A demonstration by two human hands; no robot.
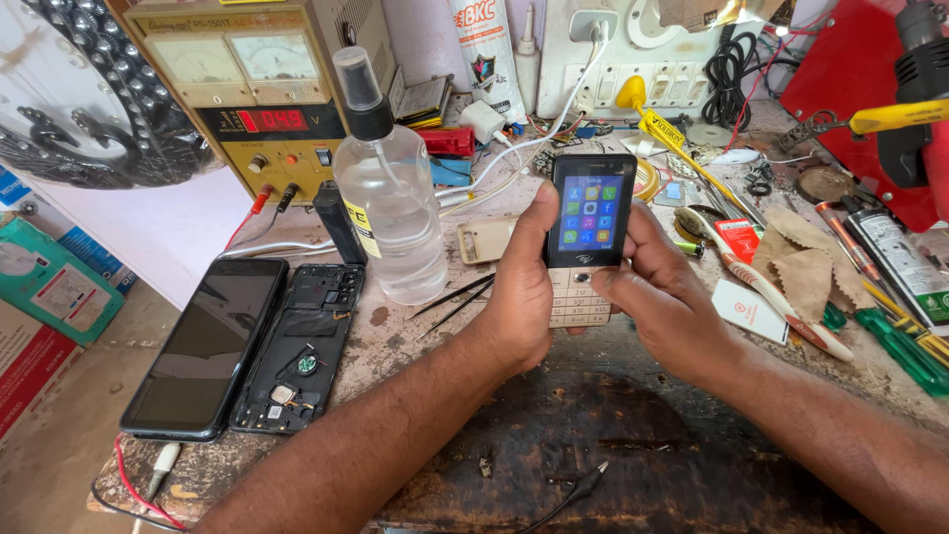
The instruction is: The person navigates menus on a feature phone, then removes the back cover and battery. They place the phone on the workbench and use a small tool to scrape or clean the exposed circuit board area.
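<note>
A small keypad phone (pixel 588 232) with a lit colour screen and a gold-coloured body is held upright above the worn workbench (pixel 554 435). My left hand (pixel 519 292) wraps its left side and back. My right hand (pixel 657 292) grips the right side, its thumb resting on the keys just below the screen. Both forearms reach in from the bottom edge.
A clear spray bottle (pixel 390 203) stands left of the phone, black tweezers (pixel 453 299) beside it. An opened smartphone (pixel 297 346) and its screen (pixel 208 346) lie at left. A power supply (pixel 262 94) sits behind. Screwdrivers (pixel 900 341), a white tool (pixel 781 302) and cloth scraps lie right.
</note>
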